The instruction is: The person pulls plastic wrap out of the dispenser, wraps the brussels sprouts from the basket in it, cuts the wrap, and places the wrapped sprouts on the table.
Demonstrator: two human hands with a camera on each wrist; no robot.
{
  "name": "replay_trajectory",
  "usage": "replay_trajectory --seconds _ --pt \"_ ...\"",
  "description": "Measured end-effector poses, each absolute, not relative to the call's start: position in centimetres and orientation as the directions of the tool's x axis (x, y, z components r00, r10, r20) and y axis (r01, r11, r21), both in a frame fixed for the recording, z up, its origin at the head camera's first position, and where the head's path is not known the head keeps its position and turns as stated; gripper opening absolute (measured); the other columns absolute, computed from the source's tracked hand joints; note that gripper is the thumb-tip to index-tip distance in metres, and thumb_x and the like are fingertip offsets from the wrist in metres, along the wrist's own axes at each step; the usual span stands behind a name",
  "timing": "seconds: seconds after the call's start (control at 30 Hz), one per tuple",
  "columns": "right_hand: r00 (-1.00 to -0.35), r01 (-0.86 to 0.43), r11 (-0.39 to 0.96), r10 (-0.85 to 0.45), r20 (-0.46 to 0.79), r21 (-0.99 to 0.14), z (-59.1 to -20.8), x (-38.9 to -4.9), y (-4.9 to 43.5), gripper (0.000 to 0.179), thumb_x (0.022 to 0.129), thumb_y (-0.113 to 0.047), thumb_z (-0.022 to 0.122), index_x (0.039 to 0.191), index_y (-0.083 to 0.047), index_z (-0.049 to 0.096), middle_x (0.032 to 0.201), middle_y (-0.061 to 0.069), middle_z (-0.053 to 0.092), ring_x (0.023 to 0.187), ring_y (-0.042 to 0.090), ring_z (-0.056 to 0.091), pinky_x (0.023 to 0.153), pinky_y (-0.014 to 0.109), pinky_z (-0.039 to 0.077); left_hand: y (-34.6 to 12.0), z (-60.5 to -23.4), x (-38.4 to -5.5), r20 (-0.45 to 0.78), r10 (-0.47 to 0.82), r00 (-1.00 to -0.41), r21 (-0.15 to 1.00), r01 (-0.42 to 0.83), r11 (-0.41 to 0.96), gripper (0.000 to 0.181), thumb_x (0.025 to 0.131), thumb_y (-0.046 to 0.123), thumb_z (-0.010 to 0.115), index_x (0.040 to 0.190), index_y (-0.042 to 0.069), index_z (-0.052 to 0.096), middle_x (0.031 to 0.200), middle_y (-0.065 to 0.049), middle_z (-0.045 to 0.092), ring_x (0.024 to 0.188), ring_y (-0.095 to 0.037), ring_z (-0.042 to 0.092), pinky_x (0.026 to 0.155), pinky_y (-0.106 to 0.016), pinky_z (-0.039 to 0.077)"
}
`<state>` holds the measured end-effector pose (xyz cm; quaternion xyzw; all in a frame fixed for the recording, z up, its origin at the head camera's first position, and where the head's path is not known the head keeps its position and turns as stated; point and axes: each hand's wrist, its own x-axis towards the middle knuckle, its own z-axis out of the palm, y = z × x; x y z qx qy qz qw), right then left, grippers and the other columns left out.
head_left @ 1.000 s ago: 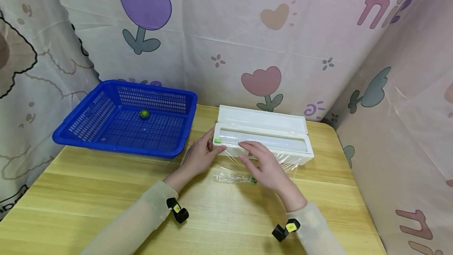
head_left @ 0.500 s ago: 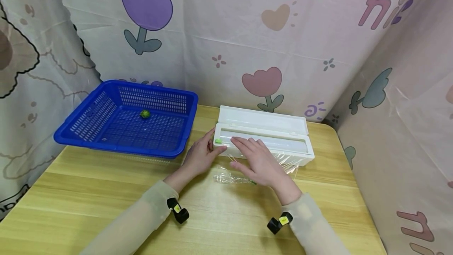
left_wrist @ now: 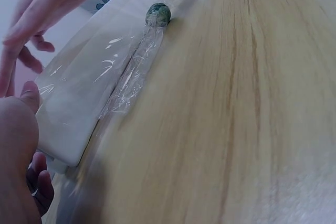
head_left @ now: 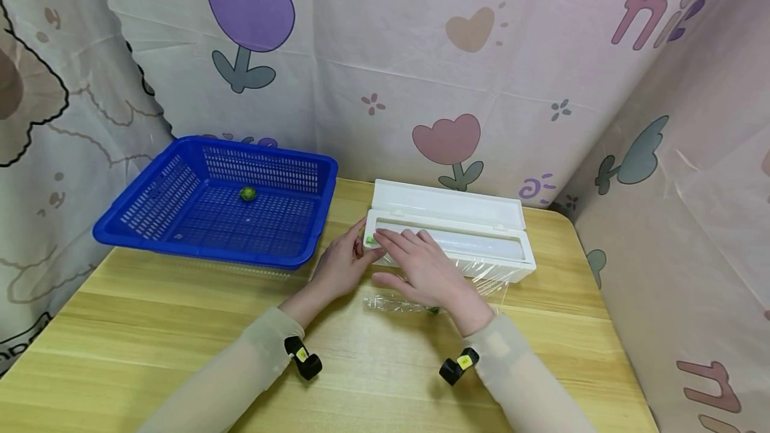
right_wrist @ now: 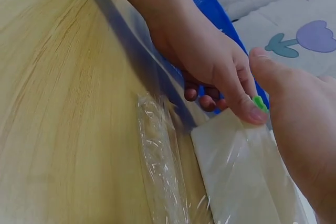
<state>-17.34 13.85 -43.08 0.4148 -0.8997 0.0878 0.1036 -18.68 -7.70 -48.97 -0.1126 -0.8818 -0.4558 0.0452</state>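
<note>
A white cling film dispenser [head_left: 451,252] lies on the table with its lid tipped back and a roll inside. My left hand [head_left: 339,264] grips its left end; the right wrist view shows the thumb over the corner beside a green slider [right_wrist: 259,103]. My right hand [head_left: 424,269] is over the dispenser's left part, fingers extended near the slider; whether they touch it I cannot tell. Clear film [left_wrist: 137,72] hangs down the front onto the table. Wrapped in it is a small round dark green item [left_wrist: 158,15], mostly hidden by my right hand in the head view.
To the left stands a blue plastic basket [head_left: 301,259], with a small round green item [head_left: 247,194] inside. A patterned cloth [head_left: 373,52] hangs behind and on both sides of the wooden table [head_left: 361,379].
My right hand has moved left along the dispenser, toward the green slider and my left hand. The left hand keeps its grip on the dispenser's end.
</note>
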Motion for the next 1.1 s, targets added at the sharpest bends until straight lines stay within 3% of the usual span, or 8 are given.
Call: replay_trajectory --seconds 0.2,0.37,1.1 --pt "-0.609 -0.785 0.617 -0.751 0.254 -0.055 -43.4 -17.8 13.0 0.075 0.106 -0.066 0.045 0.159 -0.012 0.049 0.158 0.0 0.052 0.124 0.019 0.054 0.097 0.039 0.042 -7.7 -48.9 -18.6 0.193 0.158 -0.968 0.774 0.249 0.582 0.079 0.099 0.044 0.076 0.164 0.017 0.041 0.081 0.005 0.057 0.067 -0.015 0.052 0.062 -0.036 0.044" --pt "-0.608 -0.785 0.618 -0.76 0.231 -0.032 -43.5 -18.1 12.9 0.073 0.107 -0.065 0.042 0.159 -0.014 0.05 0.157 0.0 0.054 0.127 0.019 0.053 0.098 0.039 0.041 -7.8 -48.8 -18.5 0.195 0.166 -0.967 0.771 0.255 0.583 0.079 0.099 0.04 0.077 0.163 0.014 0.041 0.082 0.004 0.056 0.067 -0.015 0.051 0.062 -0.036 0.043" --pt "-0.6 -0.777 0.627 -0.765 0.236 0.057 -43.7 -18.0 14.0 0.067 0.109 -0.061 0.043 0.159 -0.017 0.05 0.156 -0.001 0.055 0.133 0.02 0.051 0.096 0.039 0.042 -7.8 -49.2 -18.7 0.208 0.181 -0.961 0.789 0.274 0.55 0.082 0.1 0.048 0.072 0.165 0.012 0.037 0.081 0.003 0.057 0.069 -0.016 0.053 0.062 -0.035 0.045"
